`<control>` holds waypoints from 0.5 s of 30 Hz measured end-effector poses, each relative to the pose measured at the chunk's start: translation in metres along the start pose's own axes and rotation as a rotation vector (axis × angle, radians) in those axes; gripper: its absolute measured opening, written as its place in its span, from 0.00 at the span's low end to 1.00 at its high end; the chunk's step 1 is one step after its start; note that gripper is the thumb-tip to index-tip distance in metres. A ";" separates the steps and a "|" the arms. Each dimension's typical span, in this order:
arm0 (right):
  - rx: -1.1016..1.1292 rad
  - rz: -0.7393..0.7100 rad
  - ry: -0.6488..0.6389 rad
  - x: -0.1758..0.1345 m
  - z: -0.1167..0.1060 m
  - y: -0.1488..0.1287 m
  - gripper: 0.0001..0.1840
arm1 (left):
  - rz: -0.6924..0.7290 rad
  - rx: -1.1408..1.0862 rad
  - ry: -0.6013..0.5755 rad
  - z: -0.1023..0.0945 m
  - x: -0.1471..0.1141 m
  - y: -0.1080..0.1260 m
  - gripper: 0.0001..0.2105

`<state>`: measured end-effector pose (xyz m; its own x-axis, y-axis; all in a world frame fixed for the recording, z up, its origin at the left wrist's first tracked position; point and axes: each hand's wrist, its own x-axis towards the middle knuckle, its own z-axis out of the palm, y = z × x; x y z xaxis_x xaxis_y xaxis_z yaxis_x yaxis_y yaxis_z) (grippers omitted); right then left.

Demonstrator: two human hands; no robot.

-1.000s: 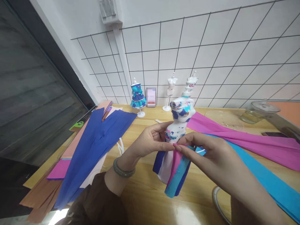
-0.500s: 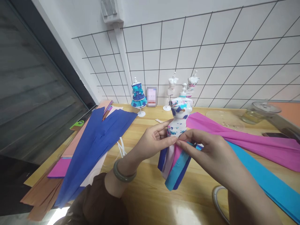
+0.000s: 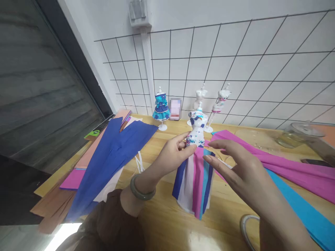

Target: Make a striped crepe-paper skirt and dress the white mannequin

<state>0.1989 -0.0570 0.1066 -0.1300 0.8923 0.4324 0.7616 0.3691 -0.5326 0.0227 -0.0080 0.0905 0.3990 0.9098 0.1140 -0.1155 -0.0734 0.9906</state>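
A small white mannequin point(image 3: 198, 126), its torso flecked with blue, pink and turquoise, stands upright at the centre of the wooden table. From its hips hangs a striped crepe-paper skirt point(image 3: 191, 177) in blue, pale pink, bright pink and turquoise. My left hand point(image 3: 174, 151) grips the mannequin at the hip, thumb in front on the skirt's top edge and fingers behind. On the other side, my right hand point(image 3: 235, 167) is open, thumb and forefinger apart, the thumb tip close by the turquoise strip. Whether that thumb touches the paper I cannot tell.
Blue crepe paper point(image 3: 112, 164) lies over other sheets at left. Pink paper point(image 3: 251, 150) and turquoise paper point(image 3: 295, 205) stretch along the right. Behind stand a dressed mannequin point(image 3: 161, 108), a phone point(image 3: 175, 108) and two other mannequins. A glass teapot point(image 3: 293, 136) sits back right.
My right hand has let go of the skirt's waist, its fingers parting and moving slightly right. The mannequin has turned, so the skirt now faces me more squarely. The view has shifted a little left.
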 end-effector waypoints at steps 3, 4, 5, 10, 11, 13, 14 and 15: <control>-0.072 -0.182 0.072 -0.011 -0.004 -0.005 0.20 | -0.032 0.059 0.122 -0.005 0.004 -0.001 0.29; -0.094 -0.253 0.062 -0.017 -0.005 -0.008 0.20 | -0.041 0.059 0.146 -0.007 0.006 -0.001 0.29; -0.121 -0.322 0.041 -0.023 -0.006 -0.011 0.21 | -0.045 0.045 0.158 -0.009 0.007 0.000 0.30; -0.261 -0.535 -0.056 -0.059 0.001 -0.016 0.17 | -0.055 -0.020 0.170 -0.016 0.012 0.002 0.28; -0.281 -0.547 -0.036 -0.065 0.005 -0.015 0.16 | -0.060 -0.007 0.173 -0.017 0.012 0.002 0.28; -0.276 -0.549 -0.008 -0.073 0.014 -0.013 0.14 | -0.068 0.026 0.175 -0.016 0.011 0.003 0.27; -0.262 -0.543 0.005 -0.075 0.018 -0.012 0.14 | -0.069 0.039 0.175 -0.016 0.010 0.003 0.28; -0.246 -0.538 0.017 -0.077 0.022 -0.012 0.14 | -0.070 0.048 0.173 -0.015 0.009 0.003 0.28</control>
<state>0.1856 -0.1242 0.0639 -0.5303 0.5918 0.6071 0.7169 0.6953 -0.0517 0.0127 0.0063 0.0934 0.2419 0.9697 0.0340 -0.0473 -0.0232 0.9986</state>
